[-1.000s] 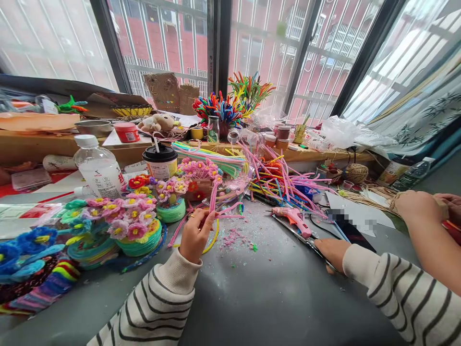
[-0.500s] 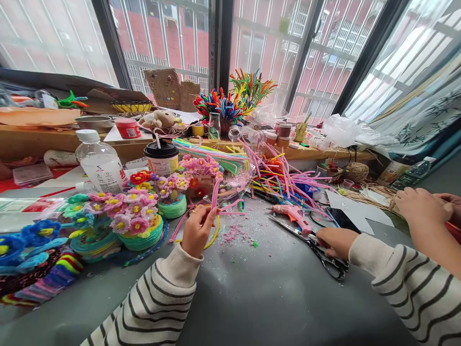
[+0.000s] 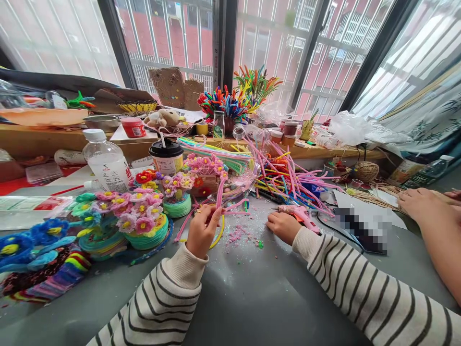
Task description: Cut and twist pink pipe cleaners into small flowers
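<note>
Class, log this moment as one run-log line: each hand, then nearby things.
left hand: pinches pink pipe cleaner | right hand: on pink glue gun | nearby: flower baskets, another person's hand

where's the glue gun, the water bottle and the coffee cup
glue gun (image 3: pixel 301 216), head view, pink body beside the right hand
water bottle (image 3: pixel 107 166), head view, its label
coffee cup (image 3: pixel 166 158), head view, side below the black lid

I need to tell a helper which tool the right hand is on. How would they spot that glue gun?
Start at the grey table under the window. In front of the pile of loose pipe cleaners, the right hand rests on it. The glue gun is the only pink plastic tool there.
</note>
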Available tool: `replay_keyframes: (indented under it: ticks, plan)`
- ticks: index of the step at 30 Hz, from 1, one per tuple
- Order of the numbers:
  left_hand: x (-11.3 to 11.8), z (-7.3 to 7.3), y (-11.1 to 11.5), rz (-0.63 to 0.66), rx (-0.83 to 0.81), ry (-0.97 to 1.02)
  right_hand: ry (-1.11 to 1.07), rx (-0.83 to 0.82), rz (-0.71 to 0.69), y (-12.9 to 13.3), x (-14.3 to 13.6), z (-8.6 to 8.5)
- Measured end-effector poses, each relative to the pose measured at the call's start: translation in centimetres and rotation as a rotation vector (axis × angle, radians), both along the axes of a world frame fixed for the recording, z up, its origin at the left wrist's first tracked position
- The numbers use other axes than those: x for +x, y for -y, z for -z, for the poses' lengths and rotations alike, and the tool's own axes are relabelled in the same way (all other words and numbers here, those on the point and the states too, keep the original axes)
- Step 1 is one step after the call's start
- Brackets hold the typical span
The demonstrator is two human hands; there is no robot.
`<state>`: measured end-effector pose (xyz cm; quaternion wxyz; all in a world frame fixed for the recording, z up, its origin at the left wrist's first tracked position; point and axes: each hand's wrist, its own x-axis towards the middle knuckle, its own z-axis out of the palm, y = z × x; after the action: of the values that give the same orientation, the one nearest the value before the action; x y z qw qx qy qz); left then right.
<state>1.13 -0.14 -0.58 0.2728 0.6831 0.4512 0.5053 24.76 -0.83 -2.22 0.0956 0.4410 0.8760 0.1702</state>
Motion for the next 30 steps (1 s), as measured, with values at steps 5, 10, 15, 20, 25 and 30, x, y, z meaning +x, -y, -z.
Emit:
replay_keyframes:
  ticks: [5, 10, 15, 20, 25, 30]
  plan:
    - [0.0, -0.1, 0.2, 0.002, -0.004, -0.007, 0.065, -0.016, -0.060, -0.3, -0.6, -0.1]
    - [0.0, -0.1, 0.1, 0.003, -0.003, -0.001, 0.114, -0.043, -0.142, -0.9, -0.3, -0.2]
    - [0.0, 0.2, 0.0, 0.013, -0.003, 0.002, 0.146, -0.056, -0.212, -1.1, -0.1, -0.3]
    - [0.0, 0.4, -0.1, 0.009, 0.011, -0.013, 0.163, -0.057, -0.232, -0.8, -0.4, -0.6]
    - [0.0, 0.4, -0.2, -0.005, 0.015, -0.033, 0.161, -0.068, -0.226, -0.6, -0.6, -0.7]
    - [0.0, 0.2, -0.1, 0.006, 0.013, -0.033, 0.120, -0.064, -0.166, -0.4, -0.3, -0.3]
